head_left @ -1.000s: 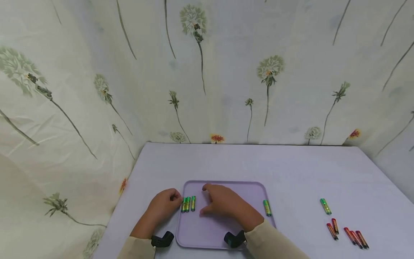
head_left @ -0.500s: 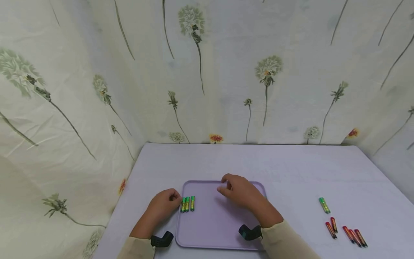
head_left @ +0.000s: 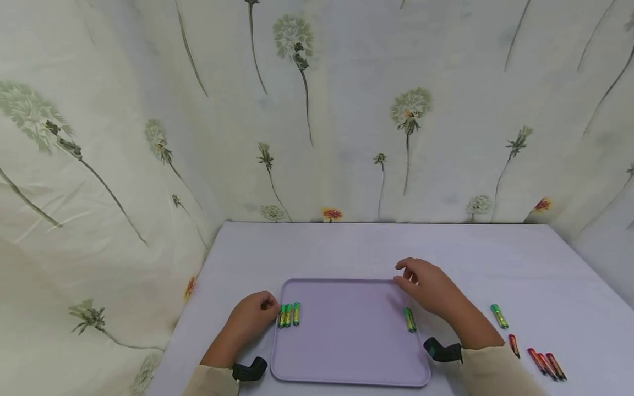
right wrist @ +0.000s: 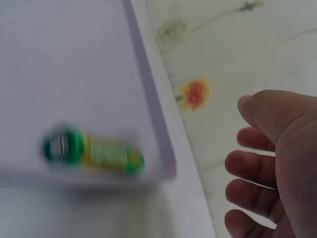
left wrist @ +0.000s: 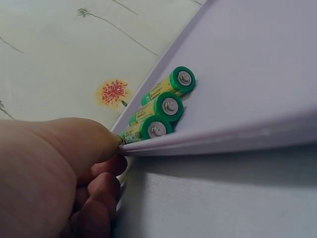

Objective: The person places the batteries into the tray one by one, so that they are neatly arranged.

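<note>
My left hand [head_left: 253, 315] pinches the left rim of a lilac tray [head_left: 354, 352]; in the left wrist view the thumb lies at the rim and the other fingers curl below it. Just inside that rim are three green-and-yellow batteries [head_left: 288, 315], their button ends showing as metal caps [left wrist: 170, 106] in the left wrist view. My right hand [head_left: 431, 289] hovers by the tray's far right corner, fingers loosely bent, holding nothing. Below it, along the right rim, lies one more green battery [head_left: 410, 319], blurred in the right wrist view.
On the white table [head_left: 386, 247] right of the tray lie another green battery [head_left: 499, 316] and several red batteries [head_left: 547, 365], partly behind the right forearm. Dandelion-print cloth [head_left: 346, 110] hangs behind and to the left of the table.
My right hand has moved right, from above the tray's middle to its right edge, uncovering the green battery there. The left hand and the three batteries beside it stay put.
</note>
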